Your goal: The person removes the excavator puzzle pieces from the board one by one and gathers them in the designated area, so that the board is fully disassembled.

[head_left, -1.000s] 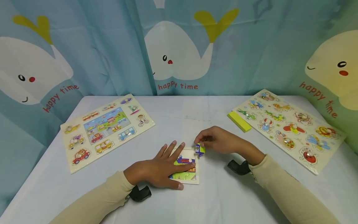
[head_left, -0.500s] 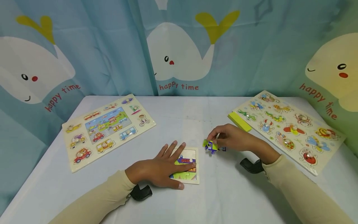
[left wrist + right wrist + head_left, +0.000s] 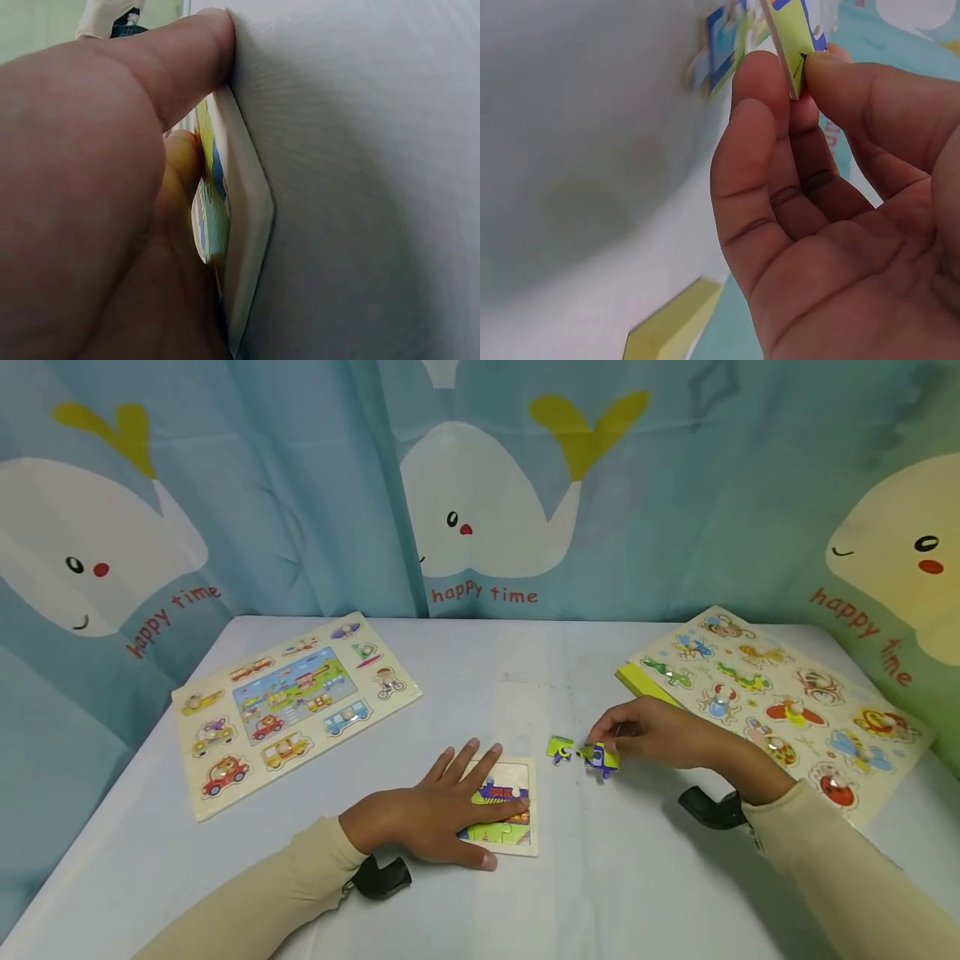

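Observation:
In the head view my left hand (image 3: 435, 814) lies spread, fingers straight, over a small jigsaw puzzle in a pale wooden tray (image 3: 522, 768). It covers the tray's left part; purple, orange and green pieces show between the fingers. The left wrist view shows the tray's edge (image 3: 251, 202) beneath the palm. My right hand (image 3: 660, 739) pinches a yellow-green and purple jigsaw piece (image 3: 604, 757) between thumb and fingers, right of the tray. Another green and purple jigsaw piece (image 3: 560, 747) lies just left of those fingertips. The right wrist view shows the held piece's thin edge up close.
A vehicle peg puzzle board (image 3: 360, 718) lies at the back left. At the right is an insect peg puzzle board (image 3: 817, 718) with a yellow block (image 3: 637, 682) at its left edge, partly behind my right hand. A curtain (image 3: 315, 527) hangs behind the white table (image 3: 487, 685).
My right hand has moved right with the pinched jigsaw piece, from the tray's upper right corner past a loose piece, which now shows uncovered. The left hand stays on the puzzle.

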